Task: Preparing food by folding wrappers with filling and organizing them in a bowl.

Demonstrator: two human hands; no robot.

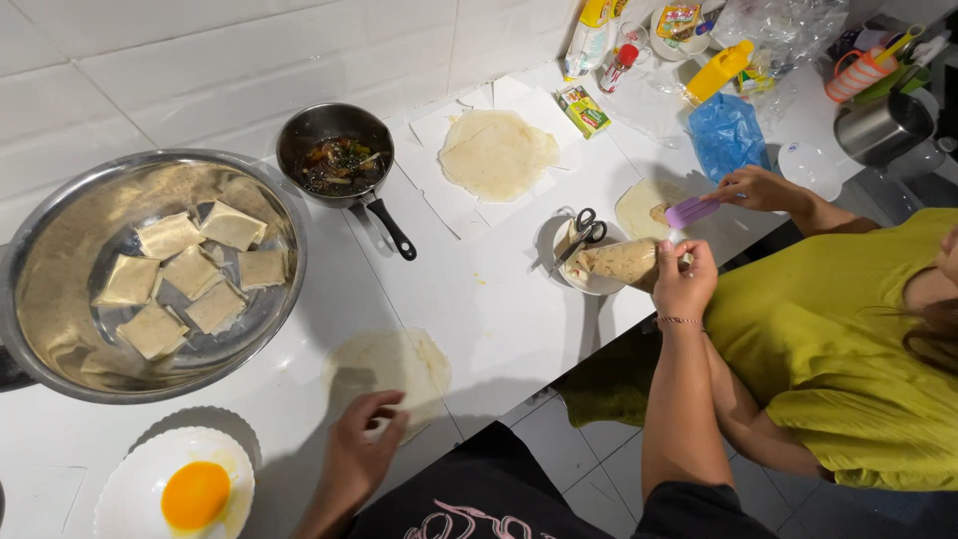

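Left hand (361, 449) lies fingers-down and loosely spread on the near edge of a thin round wrapper (391, 367), which is flat on the white counter (479, 299); it grips nothing. Right hand (683, 279) is closed around a soft filled bag (621, 262), tipping it over a small white bowl (589, 274) with scissors (582, 234) just beyond the fingers. The wrapper looks light, limp and easily torn, so it probably wants lifting by its rim with flat fingertips. Ahead of the left hand sits a steel basin (60, 339) of folded parcels (190, 271); beside its wrist, an egg yolk (195, 494) on a plate. Another person's hand (760, 188) holds a purple spatula (689, 211).
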